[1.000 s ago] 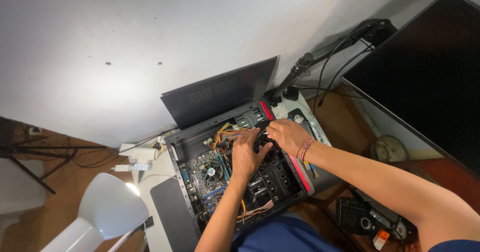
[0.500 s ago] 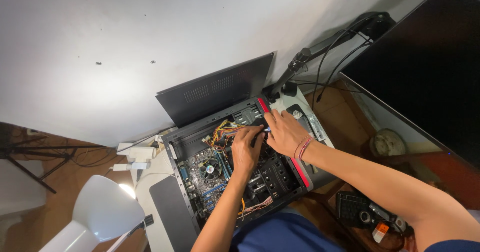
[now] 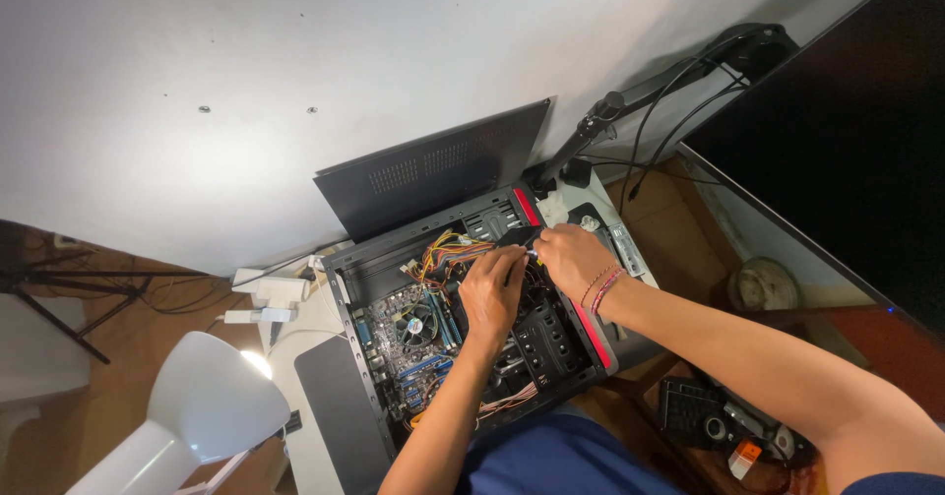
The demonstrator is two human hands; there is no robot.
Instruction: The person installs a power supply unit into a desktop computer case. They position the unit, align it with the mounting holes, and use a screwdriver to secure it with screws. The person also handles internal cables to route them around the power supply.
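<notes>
An open black computer case (image 3: 366,277) with a red front trim lies on its side on a white table. Inside I see a motherboard with a round cooler fan (image 3: 415,326) and a bundle of orange and yellow cables (image 3: 445,254). My left hand (image 3: 490,293) reaches into the middle of the case, fingers curled down among the parts. My right hand (image 3: 569,257), with bracelets on the wrist, sits at the upper front of the case beside the drive bays, fingers pinched on something small and hidden. The two hands nearly touch.
The removed black side panel (image 3: 433,172) leans on the white wall behind the case. A white desk lamp (image 3: 212,406) shines at lower left. A large dark monitor (image 3: 847,151) on an arm with hanging cables stands at right. Black gear (image 3: 709,421) lies on the floor.
My view has shifted slightly. Both hands stay inside the case; the right hand has edged a little toward the drive bays.
</notes>
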